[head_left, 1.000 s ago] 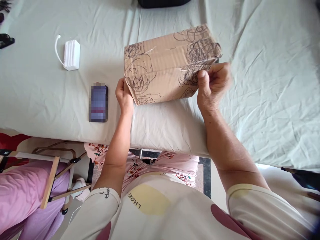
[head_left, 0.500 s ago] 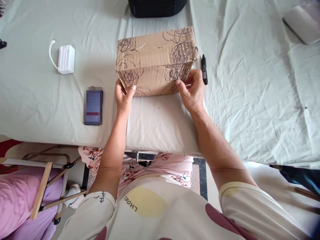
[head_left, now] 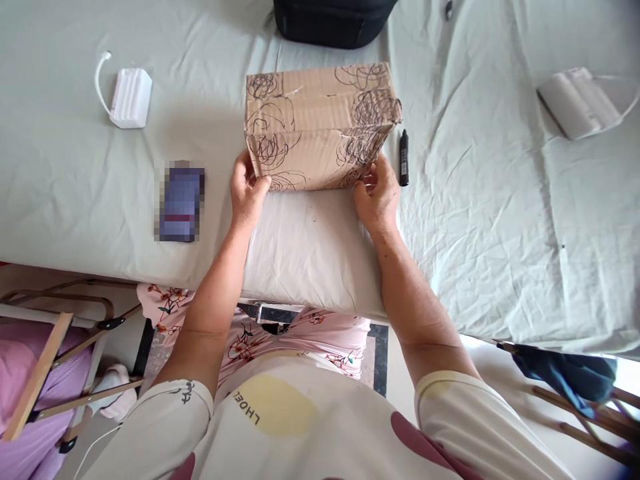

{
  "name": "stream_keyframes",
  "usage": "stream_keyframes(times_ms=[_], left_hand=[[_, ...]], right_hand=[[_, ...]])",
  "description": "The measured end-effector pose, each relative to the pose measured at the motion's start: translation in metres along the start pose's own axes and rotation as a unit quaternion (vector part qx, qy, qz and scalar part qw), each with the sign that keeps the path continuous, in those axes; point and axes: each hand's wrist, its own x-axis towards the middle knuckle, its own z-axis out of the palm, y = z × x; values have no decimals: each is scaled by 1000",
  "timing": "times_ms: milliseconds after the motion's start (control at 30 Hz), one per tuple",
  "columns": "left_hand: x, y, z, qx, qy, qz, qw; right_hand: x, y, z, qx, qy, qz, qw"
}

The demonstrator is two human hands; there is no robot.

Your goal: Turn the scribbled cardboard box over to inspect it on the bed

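Note:
A brown cardboard box [head_left: 320, 143] with black scribbled swirls on its top and near side is between my two hands. My left hand [head_left: 248, 187] grips its lower near-left corner, thumb on the near face and fingers behind the edge. At the lower near-right corner, my right hand [head_left: 379, 192] holds the box with bent fingers, partly hidden behind the edge. Just right of the box and my right hand lies a black marker [head_left: 404, 159] with its cap on. Whether the box rests fully on the cloth cannot be made out.
A pale green cloth [head_left: 480, 220] covers the table. On the left lie a phone with a blurred screen [head_left: 181, 203] and a white block with a cable loop [head_left: 131, 98]. A similar white block [head_left: 580, 103] is at the right. A black case [head_left: 335, 23] stands beyond the box.
The view has shifted, bringing more of the right-hand white block into sight. My right hand sits lower on the box's corner, its thumb nearer the bottom edge. Both hands still hold the box.

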Motion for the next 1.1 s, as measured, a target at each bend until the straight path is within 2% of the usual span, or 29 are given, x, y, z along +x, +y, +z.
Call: stream_keyframes(times_ms=[333,533,700,967,1100], left_hand=[[-2,14,3,16,66,-4,998],[-6,20,9,27,64,12,997],[-8,21,8,53,58,31,996],[-9,24,8,61,58,37,996],[-12,32,8,92,47,54,993]], right_hand=[[-1,-15,2,98,86,-65,989],[2,-25,0,106,142,-84,981],[1,-38,-5,77,178,-72,978],[0,-58,-8,85,160,-103,978],[-8,-67,-7,97,122,-128,980]])
